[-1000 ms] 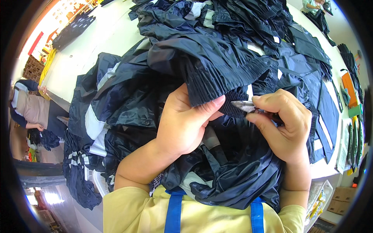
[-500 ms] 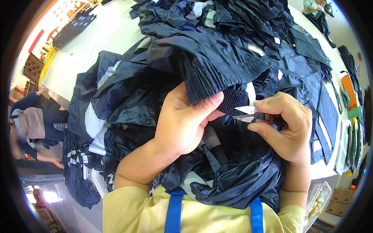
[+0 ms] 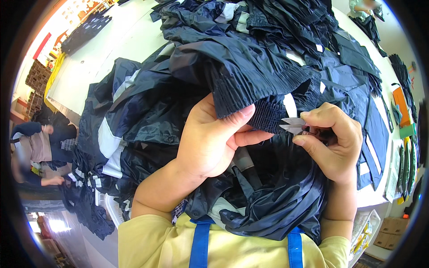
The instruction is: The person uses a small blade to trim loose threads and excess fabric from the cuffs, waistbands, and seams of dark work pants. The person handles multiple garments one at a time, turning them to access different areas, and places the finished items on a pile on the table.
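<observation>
My left hand point(image 3: 210, 140) grips the gathered elastic hem of a dark navy garment point(image 3: 241, 76), thumb on top of the ribbed cuff point(image 3: 268, 117). My right hand point(image 3: 333, 140) holds small metal thread snips point(image 3: 292, 125), their blades pointing left at the edge of the cuff. More navy fabric with white reflective strips lies bunched under both hands and over my lap.
A big heap of navy garments point(image 3: 277, 27) covers the white table point(image 3: 116, 49). Orange and green items point(image 3: 402, 107) lie at the right edge. At the far left a seated person point(image 3: 38, 147) handles dark cloth. A white basket point(image 3: 364, 228) sits lower right.
The snips' blades have moved slightly left toward the cuff, and my right hand shifted a little. The person at the left has changed position.
</observation>
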Motion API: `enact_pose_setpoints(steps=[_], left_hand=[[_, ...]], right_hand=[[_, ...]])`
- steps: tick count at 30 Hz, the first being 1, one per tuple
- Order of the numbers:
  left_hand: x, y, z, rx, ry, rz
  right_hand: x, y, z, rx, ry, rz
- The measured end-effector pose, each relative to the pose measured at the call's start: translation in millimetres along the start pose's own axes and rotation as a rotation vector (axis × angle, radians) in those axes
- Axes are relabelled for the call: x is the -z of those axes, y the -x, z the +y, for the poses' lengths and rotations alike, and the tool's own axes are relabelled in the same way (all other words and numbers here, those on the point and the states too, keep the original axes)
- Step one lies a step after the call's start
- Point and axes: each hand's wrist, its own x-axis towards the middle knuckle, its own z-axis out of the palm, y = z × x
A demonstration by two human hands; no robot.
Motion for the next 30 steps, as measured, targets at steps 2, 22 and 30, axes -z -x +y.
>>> enact_pose_setpoints(steps=[2,22,30], left_hand=[[-1,0,0,-0.002,-0.009,0.006],[-2,1,-13,-0.048,-0.049,-0.012],[-2,2,-8,-0.024,-0.040,-0.017]], right_hand=[[2,-1,-3,-0.008,0.012,-0.040],[-20,-7,-9,0.201,0.144,0.000],[19,-12,6,0.123,-0.407,-0.470]])
